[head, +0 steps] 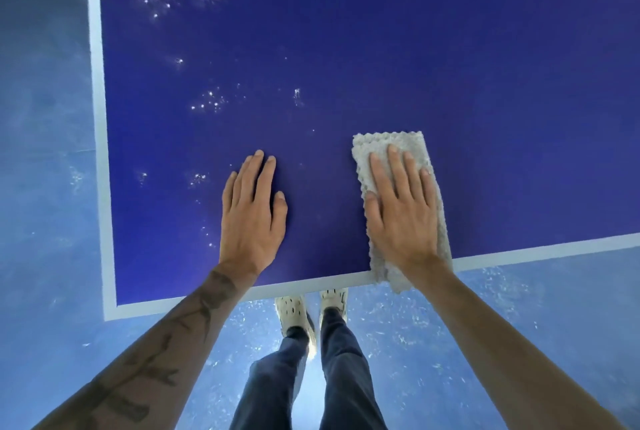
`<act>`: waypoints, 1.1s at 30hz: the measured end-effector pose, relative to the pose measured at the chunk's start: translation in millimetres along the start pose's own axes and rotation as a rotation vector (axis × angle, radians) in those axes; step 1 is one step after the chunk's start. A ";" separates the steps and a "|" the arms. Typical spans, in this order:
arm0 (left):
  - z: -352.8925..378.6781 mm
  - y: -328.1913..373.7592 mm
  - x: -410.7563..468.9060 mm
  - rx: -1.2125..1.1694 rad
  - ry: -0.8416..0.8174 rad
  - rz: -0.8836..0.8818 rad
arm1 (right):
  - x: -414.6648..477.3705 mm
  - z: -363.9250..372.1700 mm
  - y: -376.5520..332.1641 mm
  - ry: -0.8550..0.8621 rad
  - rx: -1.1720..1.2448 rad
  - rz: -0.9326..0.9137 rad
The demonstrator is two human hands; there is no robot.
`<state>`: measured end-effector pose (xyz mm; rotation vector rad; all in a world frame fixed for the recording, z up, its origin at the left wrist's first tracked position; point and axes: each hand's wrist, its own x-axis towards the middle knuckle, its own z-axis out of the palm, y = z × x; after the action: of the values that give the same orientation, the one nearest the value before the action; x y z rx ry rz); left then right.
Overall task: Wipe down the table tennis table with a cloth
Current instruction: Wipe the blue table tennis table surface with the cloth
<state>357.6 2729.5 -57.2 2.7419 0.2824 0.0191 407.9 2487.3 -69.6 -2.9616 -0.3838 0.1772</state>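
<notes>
**Forearms [162, 346] out, cloth [391, 145] pinned at the near edge**

Left hand [254, 218] lies flat, fingers straight, on the bare blue table [415, 48]. Well apart from it, the right hand [401, 218] presses open-palmed on the folded grey cloth, whose tail hangs over the white edge line [536, 253]. Droplets [207, 103] speckle the surface to the left and farther up. Best, I judge, to keep even palm pressure and sweep overlapping strokes toward those wet patches, the left hand bracing.

White shoes [292, 311], dark trousers [346, 381], blue floor [45, 194]
</notes>
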 end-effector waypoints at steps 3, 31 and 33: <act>-14.3 -15.9 3.7 -0.010 0.028 -0.039 | 32.0 -8.5 -19.1 0.010 0.025 0.138; -53.1 -147.9 86.2 0.124 0.058 0.026 | 10.5 16.8 -177.8 -0.075 -0.036 -0.023; -51.3 -148.5 86.8 0.126 0.068 0.024 | 37.0 7.6 -155.2 -0.062 -0.071 0.116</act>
<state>411.2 2900.5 -67.5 2.8736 0.2787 0.1049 404.6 2646.3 -55.4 -3.0563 -0.2301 0.2751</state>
